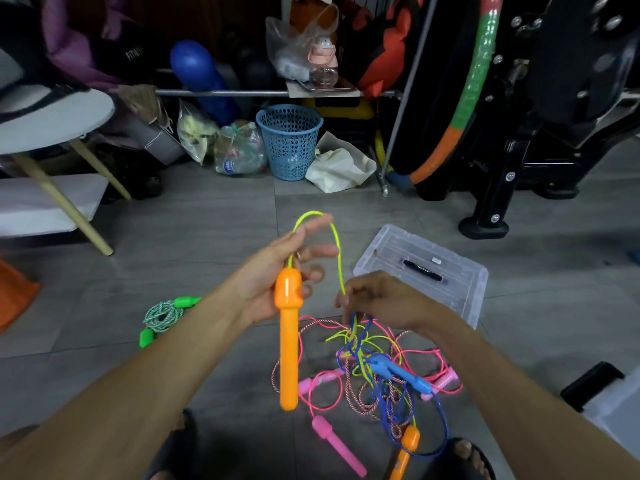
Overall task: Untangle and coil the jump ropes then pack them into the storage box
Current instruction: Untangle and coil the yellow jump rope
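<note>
Grey floor (207, 230) — lidded storage box (420, 268), contents unclear.

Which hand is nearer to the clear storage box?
Right. The right hand pinches the yellow cord just beside the storage box; the left hand, holding the orange handle, is farther left.

The second orange handle (403, 455) ran off the bottom edge, the right hand (377, 299) hid where its fingertips met the yellow-green cord (337, 258), the tangle (374, 368) was too knotted to trace any single rope, and the white container (613, 407) at right was blurred and cut off.
</note>
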Motion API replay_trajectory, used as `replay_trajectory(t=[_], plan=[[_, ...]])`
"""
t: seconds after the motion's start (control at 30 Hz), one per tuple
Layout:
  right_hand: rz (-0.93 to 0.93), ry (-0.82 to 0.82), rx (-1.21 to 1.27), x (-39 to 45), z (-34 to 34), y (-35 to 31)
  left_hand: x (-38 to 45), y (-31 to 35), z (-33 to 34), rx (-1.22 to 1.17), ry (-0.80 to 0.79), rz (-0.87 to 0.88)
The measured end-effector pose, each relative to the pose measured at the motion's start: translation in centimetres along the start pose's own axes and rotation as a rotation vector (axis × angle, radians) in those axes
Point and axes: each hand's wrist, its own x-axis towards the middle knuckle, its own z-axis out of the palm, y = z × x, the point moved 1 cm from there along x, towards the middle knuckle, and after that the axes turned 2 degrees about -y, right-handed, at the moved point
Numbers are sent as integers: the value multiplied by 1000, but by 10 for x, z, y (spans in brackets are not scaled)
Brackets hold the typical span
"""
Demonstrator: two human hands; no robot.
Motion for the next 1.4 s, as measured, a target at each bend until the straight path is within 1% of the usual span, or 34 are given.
replay_trajectory(t=[0.07,0.17,0.2,0.23,0.27,0.3,0.33,0.37,0.4,0.43,0.47,0.5,0.53,0.57,0.63,0.67,0.7,0.77,0.8,0.83,0.87,0.93,1.0,1.03,1.07,1.13,1.17,1.23,1.3,1.33,1.37,1.4], plan=[[51,-49,-60,0,7,1,4,5,-4,-68,40,71],[93,-53,-54,-1,11,1,8,10,-8,-206,86,136],[90,-66,-58,-2,10,-1,11,9,-9,-223,104,156],[81,-87,-55,-3,10,-3,15,8,-11,-179,141,180],[76,-117,-33,-4,12,-5,18,6,-14,-59,194,212],[78,-138,5,-4,13,-7,20,4,-18,168,245,260],[84,-145,46,-3,14,-9,19,3,-20,497,263,300],[85,-145,68,-3,15,-10,17,1,-19,871,220,288],[80,-137,75,-3,13,-13,14,-3,-19,1228,119,221],[70,-124,80,-3,11,-16,9,-8,-18,1510,9,136],[60,-101,100,-4,6,-19,5,-12,-19,1675,-67,48],[50,-62,135,-5,0,-20,1,-16,-19,1719,-110,-46],[33,-13,175,-7,-6,-21,-1,-18,-20,1688,-139,-125],[9,44,201,-8,-11,-20,-3,-20,-22,1604,-157,-181],[-20,138,143,-9,-22,-15,-1,-21,-27,1384,-123,-212],[-23,160,49,-9,-25,-12,1,-20,-31,1309,-73,-188],[-21,171,-113,-11,-27,-7,4,-17,-35,1274,5,-151],[1,174,-541,-14,-34,6,7,-12,-45,1245,203,-80],[26,185,-708,-18,-38,15,9,-10,-53,1211,276,-65],[74,203,-815,-21,-43,24,10,-8,-60,1168,318,-68],[138,232,-891,-25,-47,33,10,-6,-66,1131,338,-83],[280,286,-1011,-30,-56,48,10,-4,-72,1079,329,-126],[343,282,-1052,-31,-58,56,8,-5,-65,993,241,-143],[322,279,-1038,-29,-56,56,8,-5,-58,930,175,-140],[254,297,-978,-26,-53,52,7,-6,-49,863,107,-138],[54,328,-701,-15,-39,37,5,-8,-33,744,-27,-163],[-38,290,-498,-8,-29,27,4,-9,-27,696,-87,-189],[-170,106,-117,4,-5,5,3,-10,-20,636,-169,-215],[-199,-72,114,13,16,-7,2,-7,-20,564,-181,-174],[-176,-103,156,15,22,-8,2,-4,-21,506,-167,-144],[-137,-92,153,16,24,-6,2,0,-24,443,-147,-116],[-93,-45,133,16,23,-1,1,3,-26,380,-126,-89]])
